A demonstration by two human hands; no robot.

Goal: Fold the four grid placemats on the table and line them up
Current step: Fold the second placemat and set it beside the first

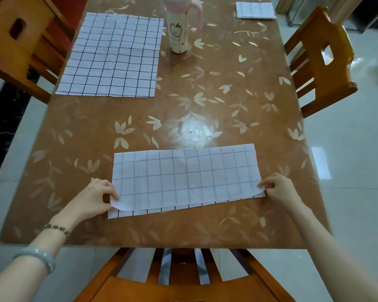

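- Placemat number one, the half-folded placemat (184,178), sits at the near end of the table (205,101), right in front of the person, a good way nearer than the pink-handled cup (179,25) and slightly right of it.
- Its long axis runs left to right, so the short ends point straight at each hand.
- Left hand (96,197) is pinching the near-left corner of the top layer, and that corner is curled up a bit. Right hand (277,188) is pinching the near-right corner the same way. Both are closed on the cloth, not just resting on it.
- Top layer stops a little short of the bottom one: a strip of the lower layer pokes out along the near edge, wider on the left side.
- My guess is the next fold goes end to end, and either hand is equally close to its own end, so it could go either way.
- Flat placemat (112,55) lies unfolded just left of the cup, towards that table edge.
- Folded placemat (254,10) is far right of the cup at the back, partly cut off by the top of the frame, so I can't tell how neat it is.
- Only three mats are visible. The fourth isn't in the shot.
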